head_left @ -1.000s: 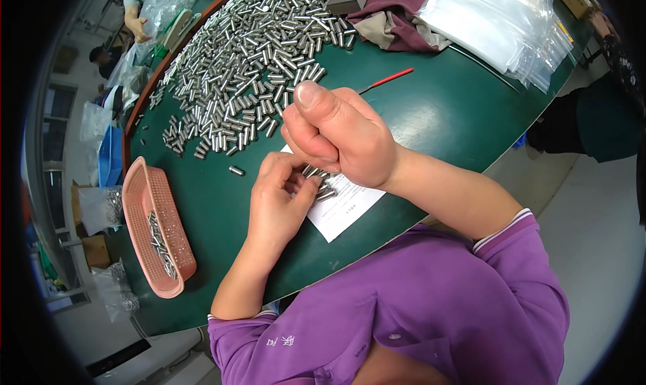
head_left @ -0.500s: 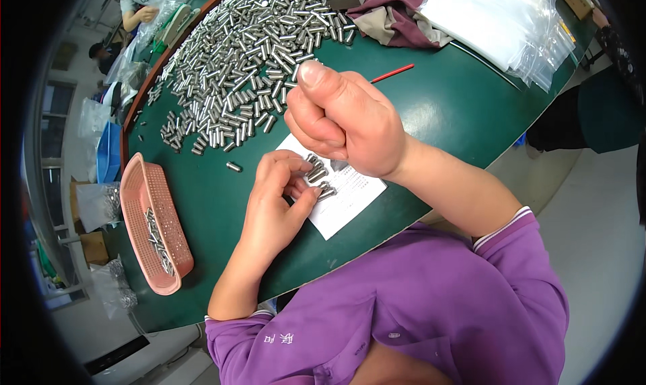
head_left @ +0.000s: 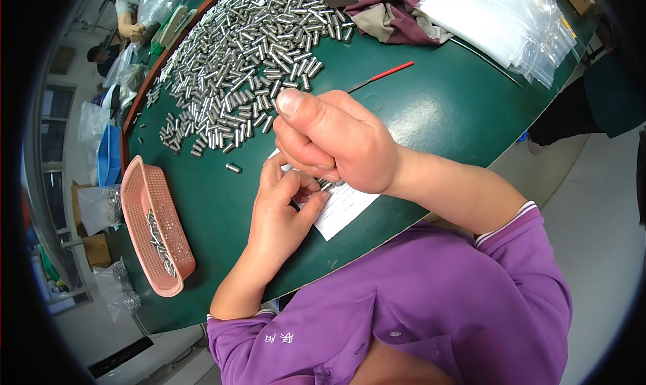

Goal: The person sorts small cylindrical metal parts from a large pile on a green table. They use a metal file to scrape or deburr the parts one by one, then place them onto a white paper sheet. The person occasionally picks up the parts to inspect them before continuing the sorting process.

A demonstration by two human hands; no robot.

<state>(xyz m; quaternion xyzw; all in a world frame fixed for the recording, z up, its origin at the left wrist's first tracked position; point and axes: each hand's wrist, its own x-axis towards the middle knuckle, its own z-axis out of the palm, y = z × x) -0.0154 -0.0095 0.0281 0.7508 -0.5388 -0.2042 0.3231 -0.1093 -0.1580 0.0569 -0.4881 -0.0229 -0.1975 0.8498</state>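
My left hand (head_left: 282, 200) is curled over a white printed sheet (head_left: 340, 215), its thumb and fingers closed around short metal pins (head_left: 326, 184) that are mostly hidden. Above it, my right hand (head_left: 340, 139) is raised in a closed fist, thumb laid along the bent index finger. What the right fingers hold, if anything, cannot be made out. Beyond both hands a large pile of short silvery metal pins (head_left: 235, 82) spreads over the green table. One loose pin (head_left: 233, 168) lies apart from it, to the left of my left hand.
On the left stands a pink plastic basket (head_left: 138, 213) with some metal parts inside. A red-handled thin tool (head_left: 391, 70) lies beyond my right hand. A maroon and beige cloth (head_left: 397, 12) and clear plastic bags (head_left: 494, 22) are at the far right. Other people are around the table.
My right fist has moved nearer and slightly left, covering more of the sheet and pins. My left thumb and fingers have drawn closer together over the pins.
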